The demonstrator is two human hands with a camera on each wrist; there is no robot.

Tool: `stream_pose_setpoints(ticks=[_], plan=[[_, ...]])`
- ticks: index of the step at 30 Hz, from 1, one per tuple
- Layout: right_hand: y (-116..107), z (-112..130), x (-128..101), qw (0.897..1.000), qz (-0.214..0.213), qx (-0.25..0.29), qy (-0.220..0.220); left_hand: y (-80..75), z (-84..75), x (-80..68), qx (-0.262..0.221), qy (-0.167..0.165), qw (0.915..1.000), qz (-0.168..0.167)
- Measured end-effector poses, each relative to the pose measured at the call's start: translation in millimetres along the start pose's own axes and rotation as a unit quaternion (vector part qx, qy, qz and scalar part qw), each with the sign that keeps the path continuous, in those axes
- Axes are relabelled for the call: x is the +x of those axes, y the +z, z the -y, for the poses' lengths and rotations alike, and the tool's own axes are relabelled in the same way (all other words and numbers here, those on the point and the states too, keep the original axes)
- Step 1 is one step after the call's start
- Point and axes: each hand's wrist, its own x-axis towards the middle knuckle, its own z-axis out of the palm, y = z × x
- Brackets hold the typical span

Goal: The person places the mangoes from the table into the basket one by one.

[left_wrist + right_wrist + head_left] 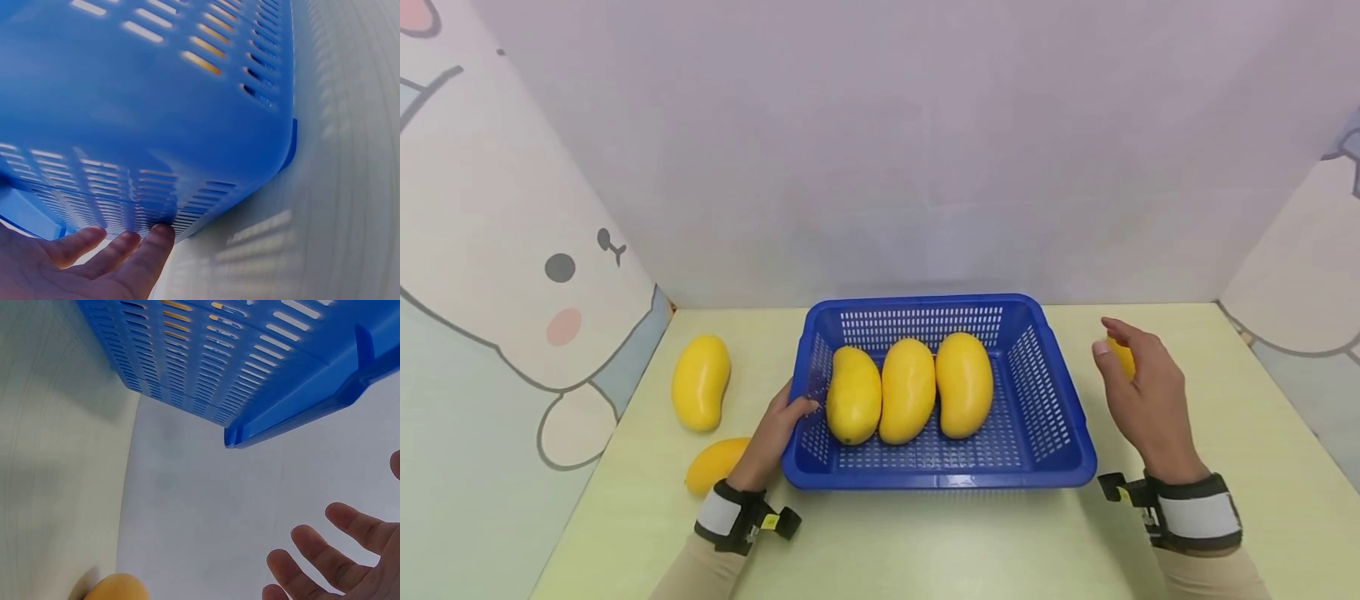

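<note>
A blue plastic basket (940, 481) with slotted walls holds three yellow mangoes, the left (854, 396), the middle (907, 392) and the right one (964, 385). My left hand (772, 433) grips the basket's left side, thumb over the rim. In the left wrist view, its fingertips (161, 234) touch the slotted outer wall. Right of the basket, my right hand (1150, 396) is held apart from it, fingers loosely bent and holding nothing. Another mango (1122, 358) is partly hidden behind that hand; the right wrist view shows its end (117, 589) at the bottom.
Two more mangoes lie on the pale table (925, 550) left of the basket: one farther back (701, 383), and one nearer (717, 465), partly covered by the left hand. A plain pale wall (925, 167) stands behind, with cartoon-printed panels (512, 250) at the sides.
</note>
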Motion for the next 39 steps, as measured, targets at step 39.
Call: stream_pose_setpoints(ticks=[39], plan=[[-6.7, -92.4, 32.8, 0.987, -0.004, -0.152, 0.054, -1.0, 3.2, 0.9, -0.003, -0.004, 1.0000, 0.003]])
